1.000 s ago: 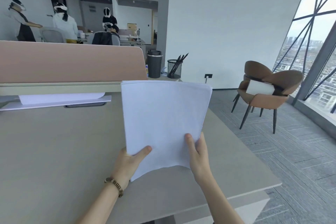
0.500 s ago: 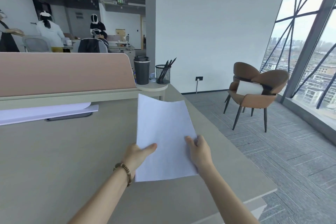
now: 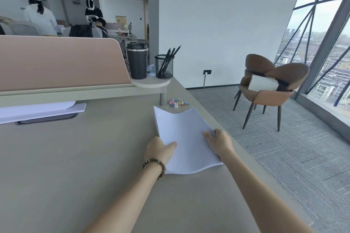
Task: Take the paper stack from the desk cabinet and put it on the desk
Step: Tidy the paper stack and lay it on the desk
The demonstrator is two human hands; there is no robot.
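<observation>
Paper stack: white stack low over the desk near its right edge, roughly midway between the near and far edges. Its far edge and near edge both curve. Whether the underside touches the desk surface cannot be told.
Left hand: left hand grips the stack's left edge near the near-left corner, thumb on top of the sheets, other fingers hidden beneath. A beaded bracelet sits on the wrist.
Right hand: right hand grips the stack's right edge, fingertips curled onto the top sheet.
Desk, far-right corner: a small pile of coloured clips lies just beyond the stack's far edge, apart from it.
Raised shelf: a round shelf at the right end of the far edge carries a black tumbler and, beside it on the right, a mesh pen holder with dark pens.
Far edge: a pink divider panel stands along it.
Desk, far-left area: a second white paper pile lies under the divider ledge, well apart from the held stack.
Floor, right of desk: a brown chair stands near the window.
</observation>
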